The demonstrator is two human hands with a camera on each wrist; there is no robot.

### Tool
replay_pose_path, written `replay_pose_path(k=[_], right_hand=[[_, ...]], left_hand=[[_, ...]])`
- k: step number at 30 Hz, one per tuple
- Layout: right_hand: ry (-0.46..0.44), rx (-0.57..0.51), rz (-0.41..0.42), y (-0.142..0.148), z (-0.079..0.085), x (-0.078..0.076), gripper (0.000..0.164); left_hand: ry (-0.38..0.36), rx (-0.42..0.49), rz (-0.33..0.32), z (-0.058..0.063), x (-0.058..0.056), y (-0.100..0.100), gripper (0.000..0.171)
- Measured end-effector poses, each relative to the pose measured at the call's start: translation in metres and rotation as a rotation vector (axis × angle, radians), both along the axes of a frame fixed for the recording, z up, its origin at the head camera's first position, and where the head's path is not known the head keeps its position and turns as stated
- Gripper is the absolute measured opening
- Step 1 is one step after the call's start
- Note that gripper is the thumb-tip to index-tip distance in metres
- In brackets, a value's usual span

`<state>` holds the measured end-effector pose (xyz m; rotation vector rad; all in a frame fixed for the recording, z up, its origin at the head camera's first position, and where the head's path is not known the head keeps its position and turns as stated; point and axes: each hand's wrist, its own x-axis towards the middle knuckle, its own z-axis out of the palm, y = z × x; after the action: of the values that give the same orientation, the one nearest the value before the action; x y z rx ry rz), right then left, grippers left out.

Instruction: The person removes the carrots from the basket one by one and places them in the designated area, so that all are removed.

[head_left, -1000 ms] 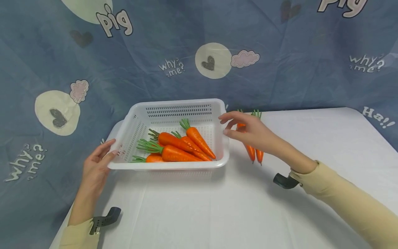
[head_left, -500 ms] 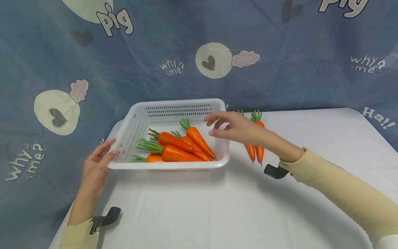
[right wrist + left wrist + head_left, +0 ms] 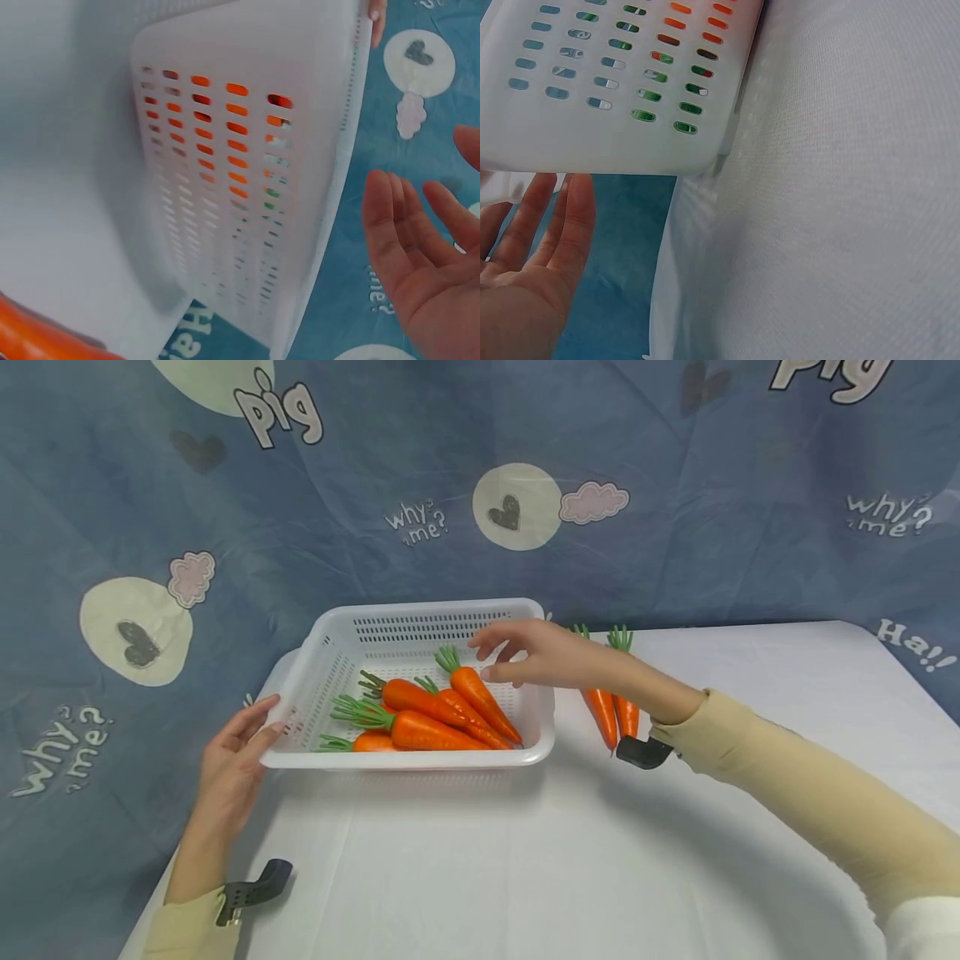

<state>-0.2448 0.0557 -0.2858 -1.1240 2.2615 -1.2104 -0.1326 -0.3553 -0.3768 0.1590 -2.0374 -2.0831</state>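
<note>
A white plastic basket (image 3: pixel 420 760) with slotted walls holds several orange carrots (image 3: pixel 427 729) with green tops. My left hand (image 3: pixel 234 760) holds the basket's left rim, its thumb lying over the edge; in the left wrist view the fingers (image 3: pixel 576 225) reach straight to the rim, and the thumb is mostly hidden. Over the basket's right side hovers my right hand (image 3: pixel 551 653), with loosely bent fingers and nothing held. Its fingertips are close to the green top of the rightmost carrot (image 3: pixel 480 697) inside. The right wrist view shows that hand's palm (image 3: pixel 442 289) and spread fingers.
Two more carrots (image 3: pixel 600 710) lie on the white table (image 3: pixel 465 868) just right of the basket, partly covered by the right forearm. Behind the table hangs a blue printed cloth (image 3: pixel 420 435). Black wrist straps (image 3: pixel 258 883) sit on both arms.
From beside the basket's right rim, my right hand has moved left and over the inside of the basket. The left hand, the basket and the carrots stay in place.
</note>
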Motion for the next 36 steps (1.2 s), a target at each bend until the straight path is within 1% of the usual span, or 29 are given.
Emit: replay_pose_path(k=[8, 12, 16, 21, 27, 33, 36], right_hand=[[-0.040, 0.017, 0.049, -0.015, 0.009, -0.012, 0.043], [-0.055, 0.016, 0.073, -0.024, 0.019, -0.018, 0.042], [-0.053, 0.010, 0.075, -0.034, 0.029, -0.023, 0.041], [-0.050, 0.005, 0.075, -0.047, 0.036, -0.029, 0.041], [-0.041, 0.026, 0.079, -0.061, 0.033, -0.036, 0.041], [-0.019, 0.098, 0.104, -0.077, 0.027, -0.047, 0.041], [-0.026, 0.128, 0.114, -0.085, 0.023, -0.051, 0.040]], left_hand=[[0.003, -0.008, 0.016, -0.001, -0.001, 0.001, 0.049], [0.005, 0.003, 0.018, 0.000, -0.001, 0.000, 0.049], [0.007, 0.012, 0.019, 0.000, 0.000, 0.001, 0.049], [0.005, 0.013, 0.018, 0.001, 0.000, 0.001, 0.049], [0.003, 0.000, 0.021, 0.001, 0.000, 0.002, 0.050], [0.001, 0.005, 0.026, 0.002, 0.000, 0.002, 0.050], [0.003, 0.009, 0.025, 0.002, 0.000, 0.002, 0.049]])
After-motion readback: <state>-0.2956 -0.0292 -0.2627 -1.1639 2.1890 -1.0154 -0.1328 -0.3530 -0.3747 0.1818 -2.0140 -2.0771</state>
